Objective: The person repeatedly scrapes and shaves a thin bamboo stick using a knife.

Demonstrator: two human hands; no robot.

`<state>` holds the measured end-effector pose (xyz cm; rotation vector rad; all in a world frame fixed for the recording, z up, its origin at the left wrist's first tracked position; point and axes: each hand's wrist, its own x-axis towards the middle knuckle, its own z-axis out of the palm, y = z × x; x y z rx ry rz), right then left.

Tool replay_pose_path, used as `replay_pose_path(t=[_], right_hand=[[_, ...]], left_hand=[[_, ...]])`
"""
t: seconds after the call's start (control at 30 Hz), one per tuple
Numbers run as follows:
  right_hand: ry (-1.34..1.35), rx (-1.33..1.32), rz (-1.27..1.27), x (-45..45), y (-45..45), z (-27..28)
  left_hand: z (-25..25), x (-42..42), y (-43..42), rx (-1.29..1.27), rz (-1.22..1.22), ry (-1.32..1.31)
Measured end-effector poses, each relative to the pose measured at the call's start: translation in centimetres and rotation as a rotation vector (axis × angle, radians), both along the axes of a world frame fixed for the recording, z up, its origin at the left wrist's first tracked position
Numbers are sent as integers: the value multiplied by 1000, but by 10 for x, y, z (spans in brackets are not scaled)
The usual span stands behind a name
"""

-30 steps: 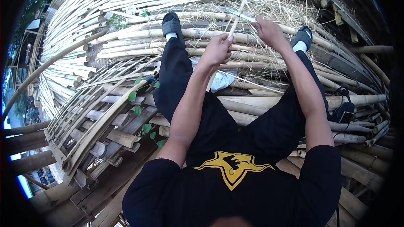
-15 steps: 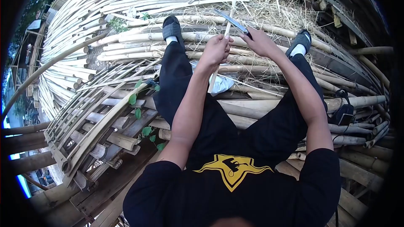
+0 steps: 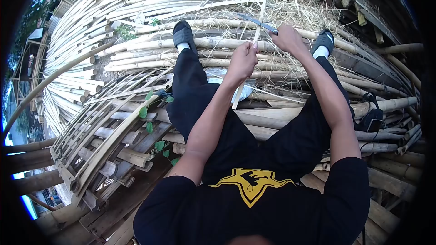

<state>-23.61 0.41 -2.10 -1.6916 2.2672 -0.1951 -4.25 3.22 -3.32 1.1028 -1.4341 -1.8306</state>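
Observation:
My left hand (image 3: 244,60) is closed around a thin pale bamboo strip (image 3: 261,14), which stretches away from me past the knuckles, its near end showing below the hand. To the right, my right hand (image 3: 287,39) grips the dark handle of a knife (image 3: 260,23). The blade points left and crosses the strip a little beyond my left hand. Whether the edge touches the strip cannot be made out. Thin shavings and straw (image 3: 299,11) lie around and beyond both hands.
Long bamboo poles (image 3: 150,44) run beneath my feet, with more stacked at the left. A slatted bamboo frame (image 3: 109,131) stands left of my legs. Beneath the strip is a pale plastic bag (image 3: 245,92). A small black device (image 3: 372,120) rests on poles at the right.
My left hand has shifted right and slightly toward me with the strip. The right hand has moved a little right with the knife, whose blade now lies flatter across the view.

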Motion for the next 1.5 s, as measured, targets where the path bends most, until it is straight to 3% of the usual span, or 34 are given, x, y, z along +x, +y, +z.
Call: replay_pose_path(t=[0.1, 0.2, 0.3, 0.57, 0.9, 0.97, 1.0, 1.1, 1.13, 1.23, 1.5], right_hand=[[-39, -16, -10, -7, 2, -6], [111, -33, 80, -22, -5, -12], [173, -100, 141, -35, -7, -26], [220, -95, 177, -54, -13, -37], [226, 56, 159, -48, -7, -36], [-48, 12, -483, -136, -13, -73], [55, 136, -406, -182, -1, -59], [255, -168, -469, -187, 1, -8], [208, -151, -451, -187, -3, 0], [135, -123, -378, -167, -7, -2], [-139, -50, -64, -99, 9, 3]], left_hand=[[-15, -2, 1, -63, 20, -40], [-28, -9, 1, -317, 49, -250], [-27, -15, 9, -397, 94, -321], [-14, -24, 10, -300, 64, -377], [-35, -21, 6, -281, 20, -342], [-52, -14, 25, -265, -19, -348], [-60, 12, 29, -266, -46, -394], [-34, 15, 0, -223, 148, -343], [-21, 9, -1, -352, 215, -292], [8, 10, 4, -27, 50, -89], [-3, -8, 1, -28, 48, -10]])
